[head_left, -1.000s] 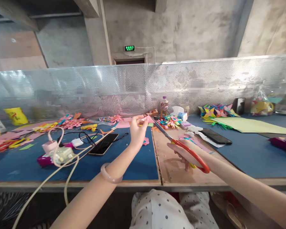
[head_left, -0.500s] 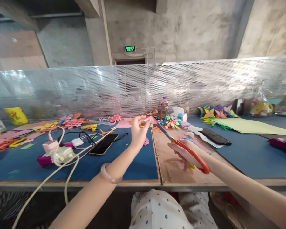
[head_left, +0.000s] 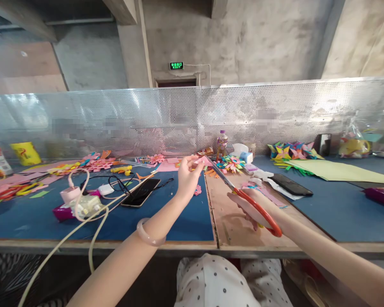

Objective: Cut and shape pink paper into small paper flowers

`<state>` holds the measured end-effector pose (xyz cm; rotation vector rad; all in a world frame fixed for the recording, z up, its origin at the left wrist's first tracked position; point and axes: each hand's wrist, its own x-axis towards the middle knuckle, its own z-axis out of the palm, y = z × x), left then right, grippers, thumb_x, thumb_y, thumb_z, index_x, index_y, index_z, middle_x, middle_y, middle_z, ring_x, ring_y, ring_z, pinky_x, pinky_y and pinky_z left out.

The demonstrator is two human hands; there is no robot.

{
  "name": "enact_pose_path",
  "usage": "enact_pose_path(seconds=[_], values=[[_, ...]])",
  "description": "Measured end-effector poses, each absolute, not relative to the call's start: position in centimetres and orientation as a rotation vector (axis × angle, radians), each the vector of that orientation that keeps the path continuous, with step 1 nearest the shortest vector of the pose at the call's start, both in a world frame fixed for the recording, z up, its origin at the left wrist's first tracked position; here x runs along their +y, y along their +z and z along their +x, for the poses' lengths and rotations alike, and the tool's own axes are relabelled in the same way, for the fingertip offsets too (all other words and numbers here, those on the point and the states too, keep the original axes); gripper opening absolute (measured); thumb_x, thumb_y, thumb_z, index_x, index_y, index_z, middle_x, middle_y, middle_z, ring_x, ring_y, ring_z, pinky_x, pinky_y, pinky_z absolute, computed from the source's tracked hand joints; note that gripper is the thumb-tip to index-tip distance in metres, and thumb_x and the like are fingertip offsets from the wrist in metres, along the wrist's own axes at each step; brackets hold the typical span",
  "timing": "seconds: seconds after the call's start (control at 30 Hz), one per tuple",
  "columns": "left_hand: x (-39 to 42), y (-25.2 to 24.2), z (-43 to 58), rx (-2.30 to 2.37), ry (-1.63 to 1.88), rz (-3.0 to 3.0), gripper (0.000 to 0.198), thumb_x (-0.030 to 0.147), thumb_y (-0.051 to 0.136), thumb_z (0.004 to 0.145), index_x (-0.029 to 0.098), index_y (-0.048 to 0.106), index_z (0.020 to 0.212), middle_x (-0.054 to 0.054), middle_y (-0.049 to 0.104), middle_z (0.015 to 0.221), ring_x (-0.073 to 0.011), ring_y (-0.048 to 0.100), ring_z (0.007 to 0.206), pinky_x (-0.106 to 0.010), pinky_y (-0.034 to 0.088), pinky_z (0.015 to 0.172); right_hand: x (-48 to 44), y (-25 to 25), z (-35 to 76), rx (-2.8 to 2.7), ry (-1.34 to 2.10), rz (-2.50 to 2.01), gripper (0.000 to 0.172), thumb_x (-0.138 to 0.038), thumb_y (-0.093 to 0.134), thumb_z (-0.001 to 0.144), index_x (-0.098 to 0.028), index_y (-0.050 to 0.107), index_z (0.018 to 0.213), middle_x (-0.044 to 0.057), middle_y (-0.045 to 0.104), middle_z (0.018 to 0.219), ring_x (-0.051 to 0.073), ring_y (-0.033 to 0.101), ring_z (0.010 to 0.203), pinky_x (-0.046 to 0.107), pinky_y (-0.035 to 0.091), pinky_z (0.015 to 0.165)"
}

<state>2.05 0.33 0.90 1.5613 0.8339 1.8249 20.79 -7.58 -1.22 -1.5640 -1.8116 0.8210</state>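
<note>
Between thumb and fingers, my left hand point(head_left: 189, 175) pinches a small folded piece of pink paper point(head_left: 203, 161) above the table. My right hand point(head_left: 251, 204) is wrapped round the orange-red handles of a pair of scissors point(head_left: 227, 179). The blades point up and left, their tips at the paper's right side; whether they touch it I cannot tell. Below my left hand a pink paper flower point(head_left: 197, 190) lies on the blue mat. A multicoloured paper flower point(head_left: 233, 164) sits beyond the scissors.
A black phone point(head_left: 141, 192) and a power strip with cables point(head_left: 83, 207) lie to the left. Another phone point(head_left: 291, 184) and pale green paper sheets point(head_left: 336, 170) are on the right. A drink bottle point(head_left: 222, 145) stands before the perforated metal screen point(head_left: 141, 119).
The view has shifted slightly. Both hands keep nearly the same pose, with the paper and scissors still held; the scissor handles look slightly closer together.
</note>
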Motion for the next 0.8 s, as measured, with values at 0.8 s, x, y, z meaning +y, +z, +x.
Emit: enact_pose_path(seconds=[0.8], values=[[-0.02,1.41,2.31,0.763,1.747,1.509,0.028,0.031,0.066,0.07,0.018,0.055,0.092,-0.004,0.062,0.08,-0.0136,0.059,0.07,-0.021,0.042,0.052,-8.52,-0.47,20.54,-1.895,0.615,-1.568,0.04,-0.05,0.04,0.08,-0.02,0.031,0.056,-0.005,0.031,0.043,0.008,0.033,0.038,0.022,0.026,0.038]])
